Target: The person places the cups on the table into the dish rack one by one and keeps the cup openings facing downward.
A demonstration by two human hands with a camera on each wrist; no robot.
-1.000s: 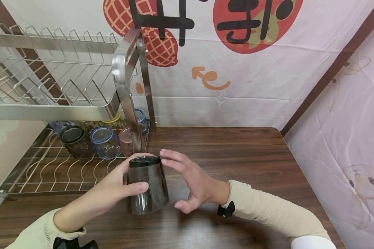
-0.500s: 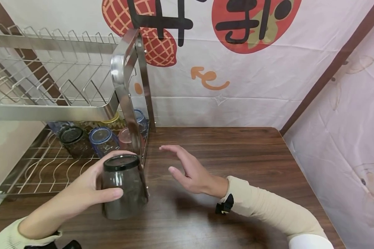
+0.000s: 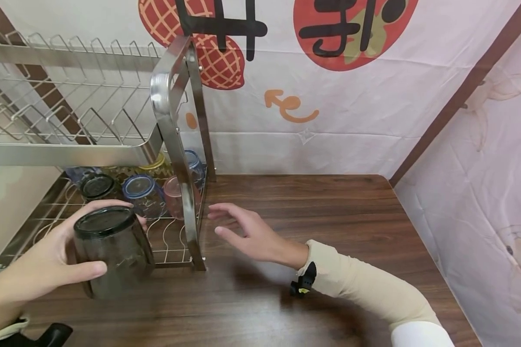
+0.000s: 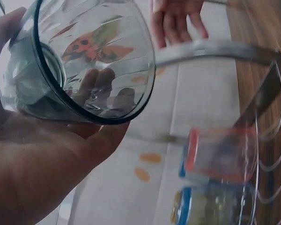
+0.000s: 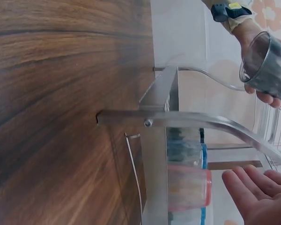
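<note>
My left hand (image 3: 54, 262) grips a dark grey drinking glass (image 3: 113, 258), thumb on the near side and fingers round the far side. The glass is upside down, base up and slightly tilted, in front of the steel dish rack (image 3: 69, 154). In the left wrist view, its open mouth (image 4: 147, 89) faces the camera and the fingers show through its wall. My right hand (image 3: 253, 236) holds nothing; its fingers are loosely bent, to the right of the rack's front leg (image 3: 191, 217). The right wrist view shows the left hand's glass (image 5: 270, 70) above the rack's far end.
Upside-down glasses stand on the rack's lower shelf: a dark one (image 3: 99, 185), a blue-rimmed one (image 3: 143, 195), a pink one (image 3: 173, 195), a yellow one (image 3: 157, 166) and a blue one (image 3: 194, 166). The upper wire tier (image 3: 69, 96) overhangs them. A printed curtain (image 3: 351, 106) backs the wooden table (image 3: 312, 207).
The left hand has carried the glass leftward, from between the two hands to in front of the rack. The right hand, first near the glass, has come away from it and moved slightly left.
</note>
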